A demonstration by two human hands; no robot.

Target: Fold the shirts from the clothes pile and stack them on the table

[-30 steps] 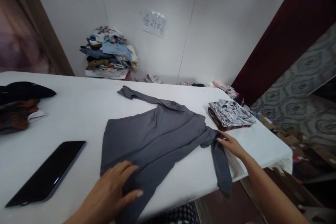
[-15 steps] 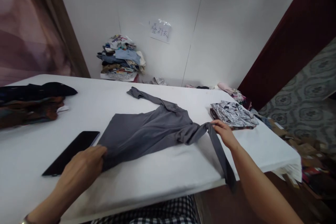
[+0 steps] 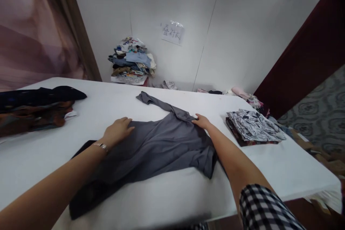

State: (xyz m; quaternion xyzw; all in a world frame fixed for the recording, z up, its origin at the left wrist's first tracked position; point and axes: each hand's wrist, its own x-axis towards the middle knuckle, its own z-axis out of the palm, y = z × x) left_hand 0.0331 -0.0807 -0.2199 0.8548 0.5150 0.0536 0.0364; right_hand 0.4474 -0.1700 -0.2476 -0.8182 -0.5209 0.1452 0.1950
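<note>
White cloth covers the long table [image 3: 172,201], which runs across a room with pale panelled walls. A paper sign with handwritten characters [image 3: 172,32] is taped to the wall, and a dark red door or panel [image 3: 304,57] stands at the right. Against the wall on the far side of the table is a tall heap of mixed coloured clothes [image 3: 132,61]. At the table's left end lies a pile of dark and rust-brown garments [image 3: 35,106]; toward the right end sits a folded black-and-white patterned shirt [image 3: 253,126] on top of another folded piece.

Both arms reach forward over the table. The left hand [image 3: 117,133], with a thin metal bracelet at the wrist, lies palm down with fingers released and spread flat on the left upper part of the grey long-sleeved soft shirt [image 3: 159,147]. The right hand [image 3: 201,121], its arm showing a black-and-white checked sleeve near the camera, rests fingertips on the shirt near its collar; whether it pinches the cloth I cannot tell. The grey shirt lies spread in the table's middle, one sleeve stretching away toward the wall, its near-left corner covering most of a flat black phone or tablet [image 3: 81,148].
</note>
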